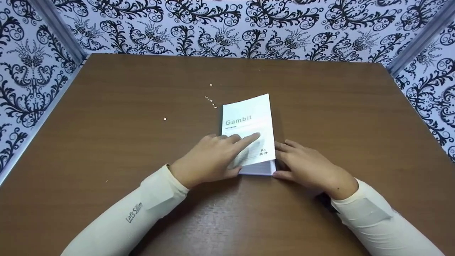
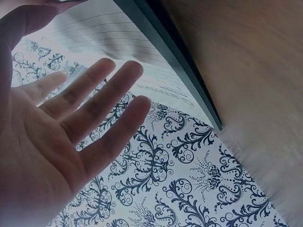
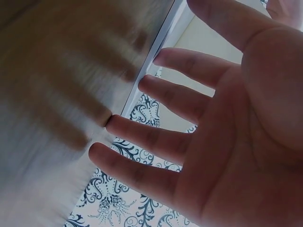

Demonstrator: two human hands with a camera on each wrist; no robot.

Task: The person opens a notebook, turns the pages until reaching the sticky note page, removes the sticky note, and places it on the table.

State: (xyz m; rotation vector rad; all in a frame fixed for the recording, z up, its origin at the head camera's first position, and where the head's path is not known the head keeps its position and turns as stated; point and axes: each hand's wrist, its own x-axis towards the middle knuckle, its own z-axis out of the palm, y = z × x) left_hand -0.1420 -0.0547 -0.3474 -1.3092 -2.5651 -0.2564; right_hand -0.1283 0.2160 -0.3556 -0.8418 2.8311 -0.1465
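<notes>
A notebook (image 1: 249, 112) with a pale cover printed "Gambit" lies on the table. Its cover stands partly raised and slanted, and part of the white inside shows at the bottom edge. My left hand (image 1: 217, 158) lies across the cover's lower left, index finger stretched over it and thumb by the bottom edge. In the left wrist view its fingers are spread, near a lined page (image 2: 104, 33) and the dark spine (image 2: 177, 61). Along the notebook's right edge rests my right hand (image 1: 309, 167), thumb at the lower corner. Straight fingers (image 3: 151, 137) show in the right wrist view.
The brown wooden table (image 1: 142, 89) carries small white scraps (image 1: 210, 101) behind the notebook, plus one more scrap (image 1: 165, 119) to the left. Black-and-white patterned panels (image 1: 220, 32) border the table at the back and sides.
</notes>
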